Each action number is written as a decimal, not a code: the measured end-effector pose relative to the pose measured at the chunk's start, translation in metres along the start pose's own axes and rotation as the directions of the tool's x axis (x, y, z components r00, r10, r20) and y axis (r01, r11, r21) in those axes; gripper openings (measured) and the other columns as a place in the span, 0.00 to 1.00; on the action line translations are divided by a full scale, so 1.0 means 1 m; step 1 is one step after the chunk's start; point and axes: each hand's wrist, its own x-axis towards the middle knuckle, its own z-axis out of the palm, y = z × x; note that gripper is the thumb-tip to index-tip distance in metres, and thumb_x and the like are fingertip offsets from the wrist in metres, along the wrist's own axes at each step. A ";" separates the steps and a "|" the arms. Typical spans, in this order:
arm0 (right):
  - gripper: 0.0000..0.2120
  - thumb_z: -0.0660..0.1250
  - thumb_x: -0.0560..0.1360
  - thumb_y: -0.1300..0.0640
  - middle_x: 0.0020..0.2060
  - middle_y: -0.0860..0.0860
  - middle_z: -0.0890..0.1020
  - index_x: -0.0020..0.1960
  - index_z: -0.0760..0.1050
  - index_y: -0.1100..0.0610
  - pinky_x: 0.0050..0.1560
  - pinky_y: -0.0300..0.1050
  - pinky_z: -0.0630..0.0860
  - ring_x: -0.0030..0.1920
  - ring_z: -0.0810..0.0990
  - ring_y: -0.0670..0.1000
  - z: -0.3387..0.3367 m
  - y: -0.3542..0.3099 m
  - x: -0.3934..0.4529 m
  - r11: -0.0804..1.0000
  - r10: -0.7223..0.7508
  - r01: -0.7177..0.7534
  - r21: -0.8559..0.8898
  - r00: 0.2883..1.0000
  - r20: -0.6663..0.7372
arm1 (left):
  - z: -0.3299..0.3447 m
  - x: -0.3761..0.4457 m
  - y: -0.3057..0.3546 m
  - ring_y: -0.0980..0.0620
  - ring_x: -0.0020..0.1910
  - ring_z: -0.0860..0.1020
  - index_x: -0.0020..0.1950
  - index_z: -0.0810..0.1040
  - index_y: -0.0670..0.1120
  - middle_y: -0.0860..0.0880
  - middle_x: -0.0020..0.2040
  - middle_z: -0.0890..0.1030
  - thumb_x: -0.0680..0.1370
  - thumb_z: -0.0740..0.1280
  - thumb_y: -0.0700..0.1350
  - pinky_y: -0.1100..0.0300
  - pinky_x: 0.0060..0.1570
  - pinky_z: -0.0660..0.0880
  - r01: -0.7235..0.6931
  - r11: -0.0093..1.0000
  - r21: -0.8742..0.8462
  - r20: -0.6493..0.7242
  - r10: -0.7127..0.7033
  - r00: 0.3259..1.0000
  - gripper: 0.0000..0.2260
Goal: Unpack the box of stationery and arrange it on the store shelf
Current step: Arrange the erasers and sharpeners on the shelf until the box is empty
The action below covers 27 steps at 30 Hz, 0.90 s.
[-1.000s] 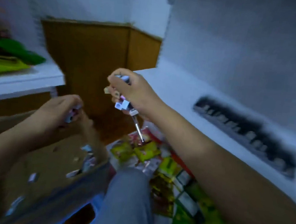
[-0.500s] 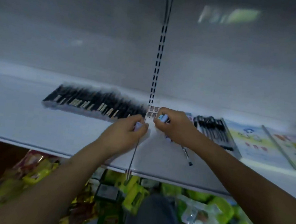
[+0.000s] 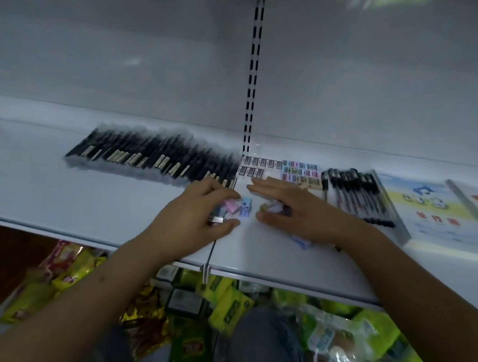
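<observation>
Both hands have lowered onto the white shelf (image 3: 41, 191) since half a second ago. Black pens (image 3: 152, 158) lie in a row at left. Left hand (image 3: 199, 220) curls around small pastel erasers (image 3: 231, 205); right hand (image 3: 296, 212) rests spread over more, with sorted eraser rows (image 3: 300, 172) behind

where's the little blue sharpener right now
In the head view the blue sharpener sits on the white shelf near the middle, between the left hand and right hand, beside a pink eraser.
</observation>
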 end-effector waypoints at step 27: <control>0.05 0.72 0.72 0.48 0.37 0.42 0.77 0.45 0.78 0.48 0.37 0.29 0.67 0.39 0.76 0.42 -0.035 0.002 -0.042 0.987 0.029 -0.070 -0.146 0.964 -0.266 | -0.027 0.000 0.010 0.59 0.43 0.74 0.51 0.79 0.57 0.57 0.46 0.75 0.73 0.73 0.52 0.74 0.40 0.68 0.036 0.983 -0.181 -0.024 -0.041 0.999 0.09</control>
